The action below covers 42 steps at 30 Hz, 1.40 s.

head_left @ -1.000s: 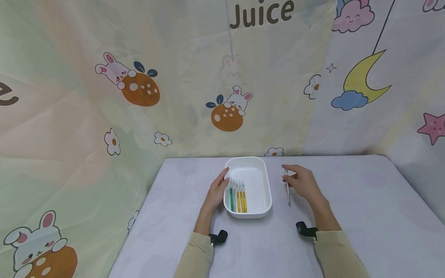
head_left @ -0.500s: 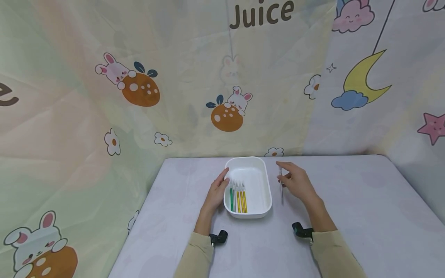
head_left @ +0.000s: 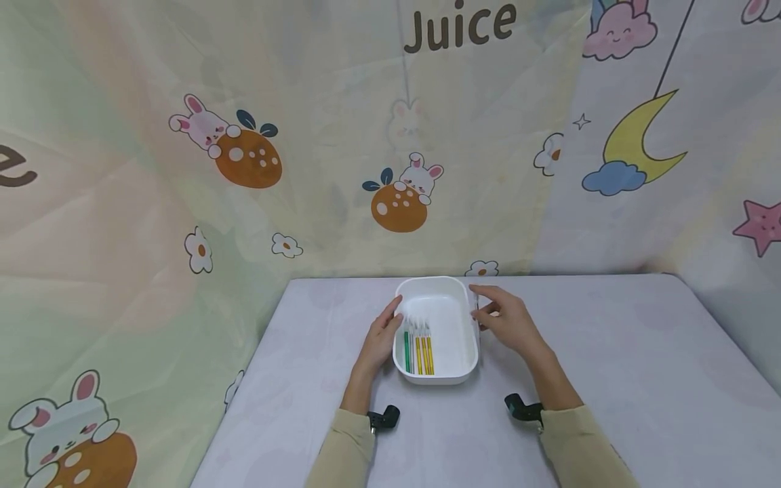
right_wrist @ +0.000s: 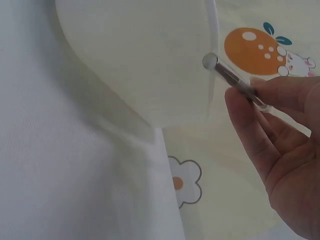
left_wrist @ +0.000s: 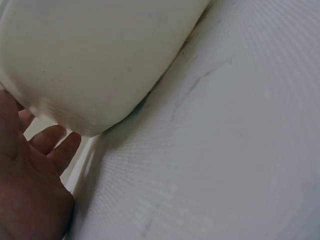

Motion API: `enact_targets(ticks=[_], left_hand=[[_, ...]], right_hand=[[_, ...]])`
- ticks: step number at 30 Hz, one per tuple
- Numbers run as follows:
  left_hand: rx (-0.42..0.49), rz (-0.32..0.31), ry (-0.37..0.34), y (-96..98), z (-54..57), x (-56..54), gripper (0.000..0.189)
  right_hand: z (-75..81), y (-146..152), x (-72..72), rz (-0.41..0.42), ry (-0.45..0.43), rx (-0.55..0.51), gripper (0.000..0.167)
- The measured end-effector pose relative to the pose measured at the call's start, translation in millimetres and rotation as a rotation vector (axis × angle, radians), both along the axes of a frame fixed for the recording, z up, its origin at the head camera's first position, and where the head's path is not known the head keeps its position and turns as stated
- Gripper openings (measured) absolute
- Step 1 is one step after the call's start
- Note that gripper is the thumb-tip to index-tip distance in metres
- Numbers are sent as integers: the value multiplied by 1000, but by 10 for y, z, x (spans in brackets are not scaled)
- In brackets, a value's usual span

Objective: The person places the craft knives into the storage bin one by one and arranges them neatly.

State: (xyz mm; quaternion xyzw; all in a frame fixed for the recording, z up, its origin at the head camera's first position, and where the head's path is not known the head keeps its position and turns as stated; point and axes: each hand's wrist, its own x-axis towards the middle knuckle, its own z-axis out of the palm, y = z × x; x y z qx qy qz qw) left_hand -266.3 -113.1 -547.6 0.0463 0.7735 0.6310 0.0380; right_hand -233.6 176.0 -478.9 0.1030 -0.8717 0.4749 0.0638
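Observation:
A white rectangular tray (head_left: 448, 339) rests on the table. Along its left side lie several slim sticks (head_left: 421, 354) with green, silver and yellow handles and pale tips. At the tray's left wall, my left hand (head_left: 378, 340) touches the rim with extended fingers; in the left wrist view its fingers (left_wrist: 66, 152) lie against the outer wall. My right hand (head_left: 509, 324) pinches a slim silver stick (right_wrist: 232, 77) between thumb and fingers. That stick stands beside the tray's right rim, its flat round end pointing toward the tray in the right wrist view.
A pale cloth covers the table (head_left: 641, 379). Behind it hangs a printed curtain (head_left: 317, 135) with rabbits, oranges and a moon. Each wrist carries a black camera mount (head_left: 384, 417) just above the sleeve cuff.
My right hand has moved left with the silver stick, from well right of the tray to its right rim. The left hand and tray have stayed put.

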Motion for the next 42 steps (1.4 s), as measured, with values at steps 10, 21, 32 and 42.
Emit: enact_targets(ticks=[10,21,32,42], left_hand=[[-5,-15,31,-17,-30,-9,49],[2,-14,28,-18,-30,-4,50],[3,-13,16,-23,-36,-12,46],[-10,-3,13,-19,-29,-12,45]], right_hand=[[17,-50,-1,14,44,-4,59],[73,-142,28,4,107,-39,65],[42,-302,35,54,83,-28,70],[21,-443,45,60,40,-26,69]])
